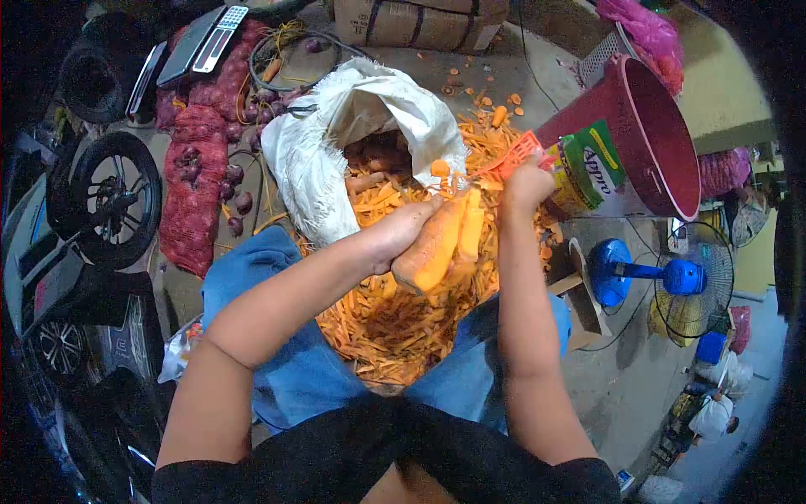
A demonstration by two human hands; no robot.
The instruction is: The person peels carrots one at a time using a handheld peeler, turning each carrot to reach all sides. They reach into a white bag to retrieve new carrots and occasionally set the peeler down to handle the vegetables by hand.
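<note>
My left hand (403, 231) is wrapped round a thick, partly peeled carrot (430, 252), its blunt end pointing toward me. Bright orange strips lie along the carrot's right side. Just beyond its far end, my right hand (529, 181) grips a red-orange slotted plastic peeler (508, 157); the blade is too small to make out. Below both hands a deep heap of carrot peelings (378, 328) spreads between my knees. An open white woven sack (306, 168) with whole carrots (369, 160) inside stands ahead of my left hand.
A large maroon bucket (571, 109) lies tilted at the right, beside a blue fan (680, 277). Red net bags of onions (197, 202) and a motorcycle wheel (113, 197) are at the left. A carton (420, 25) stands at the back. Another person (714, 416) is far right.
</note>
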